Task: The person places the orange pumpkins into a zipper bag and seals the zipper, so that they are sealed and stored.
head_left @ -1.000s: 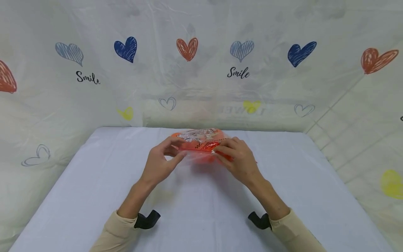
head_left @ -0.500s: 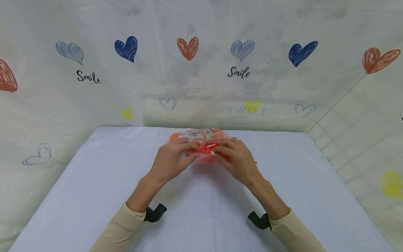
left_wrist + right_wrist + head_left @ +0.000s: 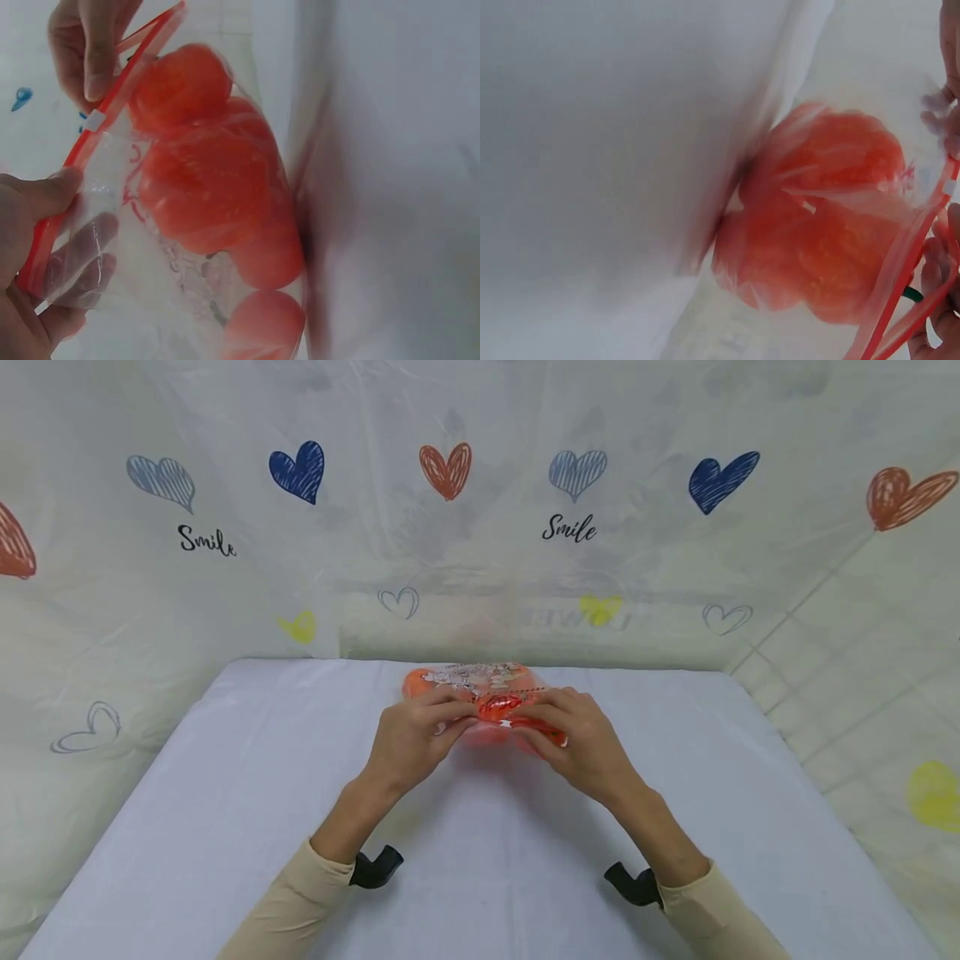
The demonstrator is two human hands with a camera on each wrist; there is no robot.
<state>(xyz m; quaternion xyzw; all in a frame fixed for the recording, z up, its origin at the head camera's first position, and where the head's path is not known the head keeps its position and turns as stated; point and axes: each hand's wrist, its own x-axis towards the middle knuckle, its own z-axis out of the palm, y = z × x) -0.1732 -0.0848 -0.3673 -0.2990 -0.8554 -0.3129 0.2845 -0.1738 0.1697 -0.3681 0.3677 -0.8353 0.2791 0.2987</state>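
A clear slider zip bag (image 3: 491,681) with a red zip strip and white print stands at the table's far side. Inside are several orange-red, lobed, round fruits or vegetables (image 3: 206,180); a green stem (image 3: 913,294) shows on one. My left hand (image 3: 408,735) pinches the zip edge on the left, thumb in front, fingers behind the clear film. On the other side my right hand (image 3: 581,743) pinches the edge just right of the white slider (image 3: 94,120). Right of the slider the two red strips (image 3: 900,307) stand apart.
A white cloth covers the table (image 3: 480,877). Close behind the bag hangs a pale sheet (image 3: 480,552) printed with hearts and words. Black curved mounts (image 3: 378,867) stick out from both wrists.
My left hand has slid right along the zip edge towards the slider. My right hand has shifted slightly right, and the slider now shows between the two hands.
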